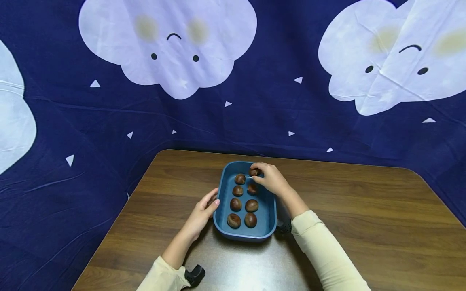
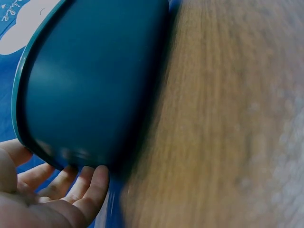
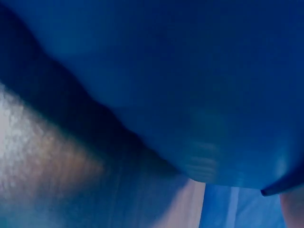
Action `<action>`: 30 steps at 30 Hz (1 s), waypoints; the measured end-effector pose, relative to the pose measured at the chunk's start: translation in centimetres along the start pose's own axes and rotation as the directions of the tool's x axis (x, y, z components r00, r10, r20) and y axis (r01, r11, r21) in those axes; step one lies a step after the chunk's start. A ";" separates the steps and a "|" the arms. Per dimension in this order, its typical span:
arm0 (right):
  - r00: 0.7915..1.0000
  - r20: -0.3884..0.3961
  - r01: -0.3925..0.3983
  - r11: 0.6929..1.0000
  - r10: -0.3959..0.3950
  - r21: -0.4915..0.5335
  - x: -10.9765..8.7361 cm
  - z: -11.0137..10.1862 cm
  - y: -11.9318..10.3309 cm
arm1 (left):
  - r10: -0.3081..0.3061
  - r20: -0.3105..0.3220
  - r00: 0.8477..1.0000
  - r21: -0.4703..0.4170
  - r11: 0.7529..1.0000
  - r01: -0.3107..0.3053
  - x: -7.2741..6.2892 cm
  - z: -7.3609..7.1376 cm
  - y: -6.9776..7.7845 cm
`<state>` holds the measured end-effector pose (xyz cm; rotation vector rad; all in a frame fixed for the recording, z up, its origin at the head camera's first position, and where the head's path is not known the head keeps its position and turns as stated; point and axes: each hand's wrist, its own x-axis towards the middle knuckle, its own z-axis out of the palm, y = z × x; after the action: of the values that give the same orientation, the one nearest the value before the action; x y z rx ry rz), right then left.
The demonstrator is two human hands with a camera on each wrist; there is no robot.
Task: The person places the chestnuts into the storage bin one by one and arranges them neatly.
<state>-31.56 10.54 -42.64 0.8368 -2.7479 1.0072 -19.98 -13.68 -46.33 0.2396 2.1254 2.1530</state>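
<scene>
A blue rectangular tray with rounded corners (image 1: 243,235) holds several brown chestnuts in two rough columns. My right hand (image 1: 271,180) reaches over the tray's far right corner, thumb and fingers pinching a chestnut (image 1: 253,172). Just nearer lies another chestnut (image 1: 252,188), and to its left a third chestnut (image 1: 240,179). My left hand (image 1: 199,212) rests against the tray's left side, thumb at the rim. In the left wrist view, the fingers (image 2: 97,190) touch the outer wall (image 2: 90,95). The right wrist view shows mostly the tray's outer wall (image 3: 190,104).
The tray stands on a brown wood-grain table (image 1: 349,202), near its far edge. Behind hangs a dark blue cloth (image 1: 269,109) printed with pale clouds. A black wrist device (image 1: 195,275) sits at the left sleeve, another black device (image 1: 284,226) below the right wrist.
</scene>
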 end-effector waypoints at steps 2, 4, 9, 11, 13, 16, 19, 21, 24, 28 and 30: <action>1.000 0.006 0.004 1.000 -0.004 -0.028 0.1 0.3 0.1 | -0.001 0.002 1.000 0.000 1.000 0.001 0.0 0.0 0.0; 1.000 0.011 0.000 0.998 0.000 -0.055 0.1 0.5 0.2 | -0.002 0.003 1.000 0.000 1.000 0.002 0.0 0.0 0.0; 0.999 0.033 -0.008 0.992 0.012 -0.126 0.1 0.8 0.2 | -0.012 -0.001 1.000 -0.005 1.000 0.012 -0.2 0.1 0.1; 0.999 0.043 -0.007 0.987 0.014 -0.161 0.1 0.9 0.1 | -0.017 -0.006 1.000 -0.007 1.000 0.017 -0.2 0.1 0.2; 0.999 0.051 -0.008 0.980 0.018 -0.197 0.2 1.0 0.0 | -0.012 -0.004 1.000 -0.005 1.000 0.012 -0.2 0.1 0.2; 0.998 0.063 0.009 0.963 0.008 -0.268 0.2 1.1 -0.1 | -0.008 -0.002 1.000 -0.005 1.000 0.008 -0.1 0.0 0.1; 0.998 0.067 0.027 0.945 -0.006 -0.326 0.2 1.3 -0.1 | -0.008 0.002 1.000 -0.008 1.000 0.008 -0.1 0.1 0.1; 0.998 0.066 0.028 0.938 -0.006 -0.345 0.2 1.3 -0.2 | -0.002 0.005 1.000 -0.005 1.000 0.002 -0.1 0.1 0.1; 0.998 0.056 0.013 0.942 0.006 -0.335 0.1 1.3 -0.2 | -0.006 0.001 1.000 -0.008 1.000 0.006 -0.1 0.1 0.1; 0.999 0.048 -0.011 0.952 0.027 -0.307 0.1 1.2 -0.3 | -0.020 -0.010 1.000 -0.018 1.000 0.020 -0.1 0.2 0.2; 0.998 0.046 -0.017 0.957 0.032 -0.291 0.1 1.2 -0.4 | -0.020 -0.011 1.000 -0.018 1.000 0.020 -0.1 0.2 0.3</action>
<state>-31.30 9.52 -43.28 0.7909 -2.8565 0.5686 -19.80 -13.51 -46.06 0.2047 2.1048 2.1664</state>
